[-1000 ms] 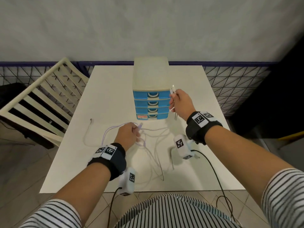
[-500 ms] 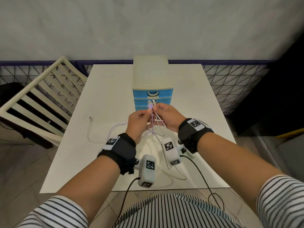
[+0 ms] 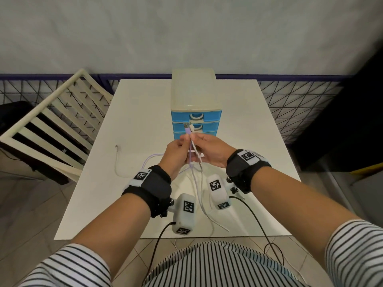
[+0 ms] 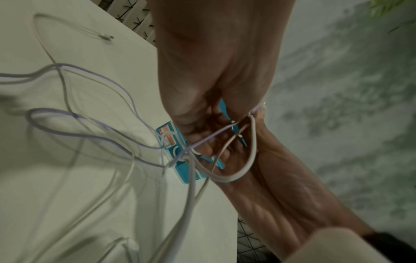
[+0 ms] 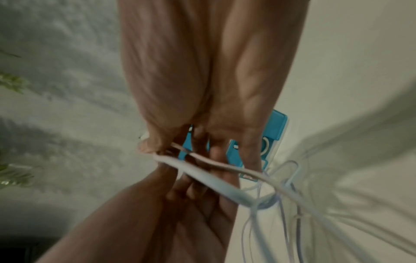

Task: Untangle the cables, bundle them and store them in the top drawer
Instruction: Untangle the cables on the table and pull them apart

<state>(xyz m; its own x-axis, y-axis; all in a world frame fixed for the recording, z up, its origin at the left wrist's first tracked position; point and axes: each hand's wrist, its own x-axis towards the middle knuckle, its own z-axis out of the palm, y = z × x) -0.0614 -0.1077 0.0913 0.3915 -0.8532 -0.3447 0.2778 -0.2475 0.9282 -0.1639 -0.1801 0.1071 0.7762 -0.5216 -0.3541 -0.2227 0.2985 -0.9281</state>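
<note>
Both hands are raised together above the table in front of the blue drawer unit (image 3: 195, 112). My left hand (image 3: 177, 150) pinches a lilac cable (image 3: 189, 154) just below its purple plug (image 3: 187, 130). My right hand (image 3: 209, 149) pinches a white cable (image 3: 196, 156) under its white plug (image 3: 192, 127). The two plugs stand up side by side. From the hands the cables hang down, still crossed in a knot (image 3: 191, 167), and trail in loops over the table (image 4: 74, 124). All drawers are closed, the top drawer (image 3: 195, 117) among them.
The white table (image 3: 145, 112) carries a loose cable end (image 3: 117, 146) at the left. A cream slatted chair (image 3: 51, 121) stands left of the table. A wire mesh fence (image 3: 290, 100) runs behind. Black camera leads (image 3: 257, 220) hang off the near edge.
My right hand came back from beside the drawers and my left hand rose from the table. They met, and now hold the two plug ends slightly higher.
</note>
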